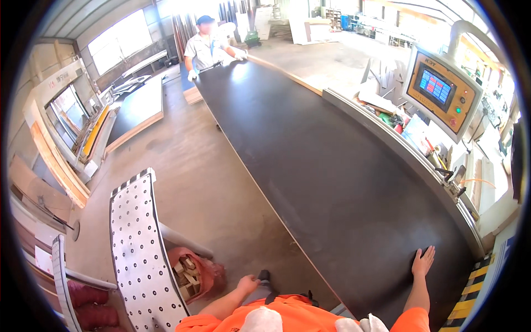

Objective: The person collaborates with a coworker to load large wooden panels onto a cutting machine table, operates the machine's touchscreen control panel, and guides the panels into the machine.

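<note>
A long dark panel (332, 182) stretches from my right side to the far end of the machine. My right hand (423, 261) lies flat on its near right part, fingers extended and holding nothing. Away from the panel, on its left, my left hand (248, 284) hangs low in front of my orange shirt. Its fingers look curled in, with nothing visible in them. At the panel's far end, a co-worker in a cap (207, 47) has both gloved hands at its edge.
A control screen box (440, 88) hangs over the machine's right side. White perforated support tables (141, 249) stand to my left, beside a red sack of wood offcuts (191, 274). Further off lies a stacked panel (138, 108). Yellow-black stripes (470, 288) mark the near right edge.
</note>
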`<state>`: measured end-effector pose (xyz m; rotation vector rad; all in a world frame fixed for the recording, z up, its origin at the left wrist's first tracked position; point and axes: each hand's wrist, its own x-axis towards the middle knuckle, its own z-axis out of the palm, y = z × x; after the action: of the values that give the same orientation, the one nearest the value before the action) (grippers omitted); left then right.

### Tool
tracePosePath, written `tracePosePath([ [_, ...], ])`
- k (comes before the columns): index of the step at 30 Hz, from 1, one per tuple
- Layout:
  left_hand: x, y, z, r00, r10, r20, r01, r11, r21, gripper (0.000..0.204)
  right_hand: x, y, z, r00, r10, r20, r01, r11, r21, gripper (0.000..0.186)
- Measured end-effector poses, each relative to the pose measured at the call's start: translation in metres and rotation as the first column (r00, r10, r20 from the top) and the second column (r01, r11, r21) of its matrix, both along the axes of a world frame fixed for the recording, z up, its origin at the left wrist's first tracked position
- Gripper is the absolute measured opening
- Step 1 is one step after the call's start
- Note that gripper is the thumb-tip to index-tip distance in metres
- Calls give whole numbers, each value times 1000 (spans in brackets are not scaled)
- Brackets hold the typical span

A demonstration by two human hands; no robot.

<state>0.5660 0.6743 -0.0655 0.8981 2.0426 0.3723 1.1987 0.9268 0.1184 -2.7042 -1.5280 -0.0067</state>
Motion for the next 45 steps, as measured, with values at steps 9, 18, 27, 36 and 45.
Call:
tracePosePath([
  [9,62,51,30,809,101,580,-150,988,37,52,49,-89,-12,993,-119,-7,119,993,-5,68],
  [18,133,90,101,592,-15,805,-67,995,68,69,69,-143,-1,991,-120,-56,124,989,80,67],
  [27,169,107,124,325,55,944,-189,982,8,54,73,-151,-3,991,-129,-43,132,989,72,66],
  [36,193,124,143,281,267,922,-411,901,-136,39,84,-159,-14,991,-135,-4,134,987,85,63],
  [45,197,121,146,338,247,908,-396,913,-102,31,87,-156,-13,992,-125,3,124,990,62,62],
])
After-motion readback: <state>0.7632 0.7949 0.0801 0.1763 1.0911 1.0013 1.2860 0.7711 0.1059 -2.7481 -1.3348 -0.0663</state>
